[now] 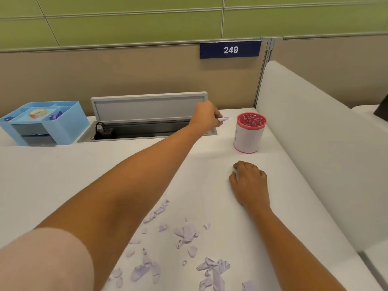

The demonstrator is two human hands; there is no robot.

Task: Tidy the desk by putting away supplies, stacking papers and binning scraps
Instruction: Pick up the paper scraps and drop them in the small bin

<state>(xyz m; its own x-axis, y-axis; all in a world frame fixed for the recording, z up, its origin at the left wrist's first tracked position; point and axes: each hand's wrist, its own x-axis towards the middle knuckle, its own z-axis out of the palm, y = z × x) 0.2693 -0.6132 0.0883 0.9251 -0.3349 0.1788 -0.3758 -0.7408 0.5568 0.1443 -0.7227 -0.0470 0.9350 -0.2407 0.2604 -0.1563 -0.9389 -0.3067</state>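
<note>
My left hand [206,116] is stretched far across the desk and pinches a pale lilac paper scrap [223,119] just left of a small white bin with a red patterned rim [249,133]. My right hand [249,181] rests on the white desk [63,175] below the bin, fingers curled down on the surface; whether it covers a scrap is hidden. Several torn lilac paper scraps [189,232] lie scattered near the front edge, between my forearms.
A blue desk organiser [69,124] holding a tape roll [37,113] and clips stands at the back left. An open grey cable hatch [147,108] with a black plug [101,130] sits behind my left hand. A white divider [315,143] borders the desk's right side.
</note>
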